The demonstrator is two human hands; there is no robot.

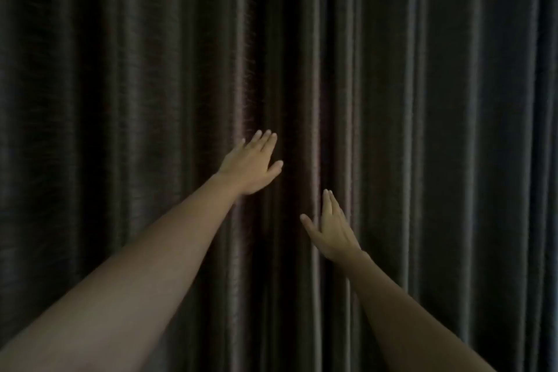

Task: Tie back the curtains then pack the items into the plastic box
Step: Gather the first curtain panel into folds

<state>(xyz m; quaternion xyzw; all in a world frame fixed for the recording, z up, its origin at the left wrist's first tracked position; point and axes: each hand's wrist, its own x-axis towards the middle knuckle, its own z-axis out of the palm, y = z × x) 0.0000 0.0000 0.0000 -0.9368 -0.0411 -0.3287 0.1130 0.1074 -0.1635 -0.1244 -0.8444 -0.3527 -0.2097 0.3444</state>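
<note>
Dark brown curtains (151,69) hang in vertical folds and fill the whole view. They are drawn together, with a darker seam running down near the middle. My left hand (250,164) reaches out with straight fingers, flat against the fabric just left of that seam. My right hand (330,228) is lower, to the right of the seam, fingers straight and pointing up, at the fabric. Neither hand holds anything. No tie-back, plastic box or other items are in view.
The scene is dim. Only curtain fabric (453,130) surrounds both arms; no floor, wall or furniture shows.
</note>
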